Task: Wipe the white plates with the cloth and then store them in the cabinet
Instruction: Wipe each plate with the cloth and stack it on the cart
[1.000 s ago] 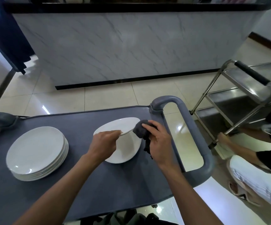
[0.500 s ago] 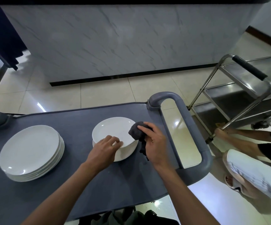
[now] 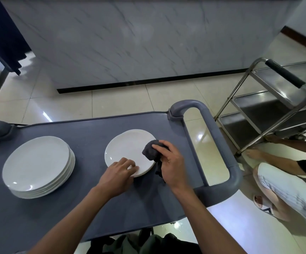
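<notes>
A white plate lies flat on a second plate in the middle of the grey cart top. My left hand holds its near rim, fingers curled over the edge. My right hand grips a bunched dark grey cloth and presses it on the plate's right edge. A stack of several white plates sits on the cart's left side, apart from both hands.
The cart's looped grey handle stands just right of my right hand. Beyond it is a steel trolley, with another person crouched on the floor beside it. A marble-faced counter rises behind the cart.
The plate was tilted up in my left hand; it has come down flat onto the plate below. The cloth stays at its right edge.
</notes>
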`<state>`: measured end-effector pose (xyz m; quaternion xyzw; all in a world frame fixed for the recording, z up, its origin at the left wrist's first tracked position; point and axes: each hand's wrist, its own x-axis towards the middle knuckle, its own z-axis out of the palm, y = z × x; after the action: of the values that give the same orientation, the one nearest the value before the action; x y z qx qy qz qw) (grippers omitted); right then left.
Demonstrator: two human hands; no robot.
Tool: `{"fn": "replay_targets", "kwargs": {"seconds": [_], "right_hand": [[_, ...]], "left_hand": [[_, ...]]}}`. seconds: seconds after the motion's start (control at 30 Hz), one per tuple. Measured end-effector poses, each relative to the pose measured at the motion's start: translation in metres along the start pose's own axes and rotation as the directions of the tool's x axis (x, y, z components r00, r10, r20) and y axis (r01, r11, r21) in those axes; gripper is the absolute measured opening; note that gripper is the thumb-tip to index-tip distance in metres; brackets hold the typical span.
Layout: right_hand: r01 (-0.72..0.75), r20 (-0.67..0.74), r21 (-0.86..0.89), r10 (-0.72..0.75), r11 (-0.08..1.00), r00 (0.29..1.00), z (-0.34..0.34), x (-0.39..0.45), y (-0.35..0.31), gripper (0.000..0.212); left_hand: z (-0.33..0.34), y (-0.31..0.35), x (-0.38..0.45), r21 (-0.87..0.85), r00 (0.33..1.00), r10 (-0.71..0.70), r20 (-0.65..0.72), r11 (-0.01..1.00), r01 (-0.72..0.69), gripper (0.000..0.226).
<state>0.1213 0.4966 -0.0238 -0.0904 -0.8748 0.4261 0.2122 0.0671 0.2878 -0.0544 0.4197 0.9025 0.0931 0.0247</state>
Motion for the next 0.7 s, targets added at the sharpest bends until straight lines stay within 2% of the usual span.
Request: {"fn": "replay_targets", "kwargs": {"seconds": [0.17,0.33,0.43,0.57,0.7], "right_hand": [[0.017,0.025,-0.013,-0.017,1.0,1.0,0.005,-0.006,-0.004,0.038],[0.057,0.047,-0.02,-0.056,0.998,0.997,0.01,-0.008,-0.013,0.038],[0.086,0.063,-0.029,-0.084,0.996,0.994,0.014,-0.006,-0.021,0.038],[0.128,0.081,-0.032,-0.125,0.991,0.989,0.021,0.0,-0.034,0.039],[0.162,0.113,-0.023,-0.158,0.987,0.981,0.033,0.006,-0.048,0.04]], "left_hand": [[0.006,-0.001,-0.006,0.028,1.0,-0.021,0.022,0.999,0.02,0.035],[0.009,-0.002,-0.012,0.012,0.999,-0.051,-0.007,0.999,0.051,0.038],[0.009,-0.004,-0.014,-0.001,0.997,-0.079,-0.015,0.997,0.079,0.032],[0.002,-0.014,-0.023,-0.033,0.989,-0.107,-0.1,0.994,0.104,0.032],[-0.013,-0.038,-0.039,-0.084,0.951,-0.226,-0.211,0.974,0.213,0.033]]}}
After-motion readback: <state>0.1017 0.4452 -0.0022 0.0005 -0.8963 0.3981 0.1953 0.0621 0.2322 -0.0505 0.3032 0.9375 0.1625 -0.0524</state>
